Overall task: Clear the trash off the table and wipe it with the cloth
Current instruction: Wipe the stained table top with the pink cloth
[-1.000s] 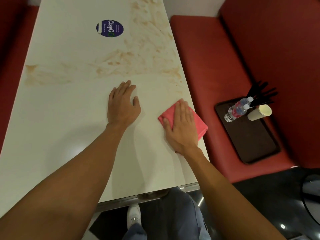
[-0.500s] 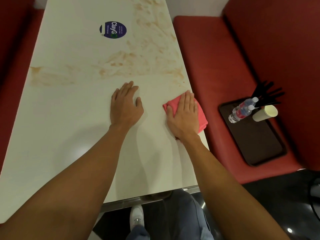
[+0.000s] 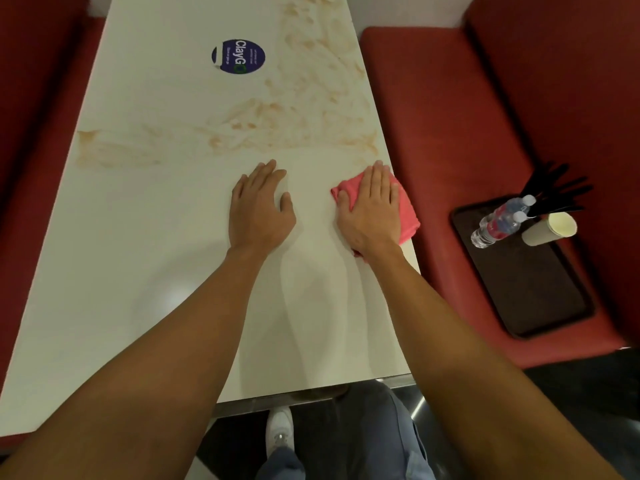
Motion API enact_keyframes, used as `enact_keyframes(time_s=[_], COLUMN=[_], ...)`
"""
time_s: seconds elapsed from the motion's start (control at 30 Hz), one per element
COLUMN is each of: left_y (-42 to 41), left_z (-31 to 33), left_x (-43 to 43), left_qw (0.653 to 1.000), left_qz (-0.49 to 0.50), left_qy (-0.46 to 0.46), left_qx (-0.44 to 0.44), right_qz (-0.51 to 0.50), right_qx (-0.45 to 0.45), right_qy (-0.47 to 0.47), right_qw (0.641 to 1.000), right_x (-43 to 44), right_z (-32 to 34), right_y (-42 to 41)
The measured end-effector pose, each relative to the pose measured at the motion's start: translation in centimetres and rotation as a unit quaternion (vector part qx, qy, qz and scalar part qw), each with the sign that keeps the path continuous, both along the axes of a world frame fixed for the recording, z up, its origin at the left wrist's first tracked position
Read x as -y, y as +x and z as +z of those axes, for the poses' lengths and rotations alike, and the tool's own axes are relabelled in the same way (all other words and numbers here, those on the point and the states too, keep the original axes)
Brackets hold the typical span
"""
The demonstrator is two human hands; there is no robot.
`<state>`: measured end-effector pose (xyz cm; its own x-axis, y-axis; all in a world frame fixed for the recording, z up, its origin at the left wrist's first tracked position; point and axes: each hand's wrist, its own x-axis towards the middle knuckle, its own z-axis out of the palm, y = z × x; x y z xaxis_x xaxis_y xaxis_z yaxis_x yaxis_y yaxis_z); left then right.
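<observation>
Cloth [image 3: 405, 216], pink and folded, lies flat under right hand [image 3: 372, 209].

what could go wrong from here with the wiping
The pink cloth under the right hand reaches past the right edge of the table; a stroke further right might drop it onto the bench. Brown smears cover the far half, so the cloth may spread rather than lift them.

Red booth seat [image 3: 433, 116], blue round sticker [image 3: 238, 57], white shoe [image 3: 280, 427], dark floor [image 3: 571, 393]
</observation>
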<state>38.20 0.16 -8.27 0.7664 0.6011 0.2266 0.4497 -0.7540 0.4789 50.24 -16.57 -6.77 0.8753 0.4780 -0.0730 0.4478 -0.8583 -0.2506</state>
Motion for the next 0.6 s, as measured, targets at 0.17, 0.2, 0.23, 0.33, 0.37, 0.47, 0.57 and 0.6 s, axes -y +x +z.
enact_keyframes(time_s=[0.17,0.2,0.23,0.33,0.37,0.47,0.57,0.6], left_y=[0.0,0.0,0.0,0.0,0.0,0.1,0.3,0.5], left_z=[-0.1,-0.1,0.0,-0.1,-0.1,-0.2,-0.2,-0.2], left_x=[0.0,0.0,0.0,0.0,0.0,0.1,0.1,0.2], left_qw=[1.000,1.000,1.000,1.000,1.000,1.000,1.000,1.000], left_qz=[0.000,-0.001,-0.002,0.001,0.002,0.006,0.014,0.020], left_qy=[0.004,0.003,0.002,0.002,0.003,0.005,0.001,-0.001], left_qx=[0.003,0.004,0.006,0.003,0.003,0.005,0.014,0.019], right_qz=[0.228,0.212,0.173,0.033,0.011,0.093,0.236,0.234], right_qx=[0.005,0.010,0.014,0.005,-0.003,-0.008,0.005,0.004], right_qy=[0.012,0.018,0.019,0.014,0.013,0.005,0.003,0.008], right_qw=[0.974,0.977,0.985,0.999,1.000,0.996,0.972,0.972], right_x=[3.7,4.7,5.0,2.2,0.8,-0.9,2.4,3.5], right_z=[0.2,0.0,-0.2,-0.2,0.0,0.3,0.1,-0.1], right_y=[-1.6,-1.5,-1.0,0.8,1.3,1.3,0.0,-0.1])
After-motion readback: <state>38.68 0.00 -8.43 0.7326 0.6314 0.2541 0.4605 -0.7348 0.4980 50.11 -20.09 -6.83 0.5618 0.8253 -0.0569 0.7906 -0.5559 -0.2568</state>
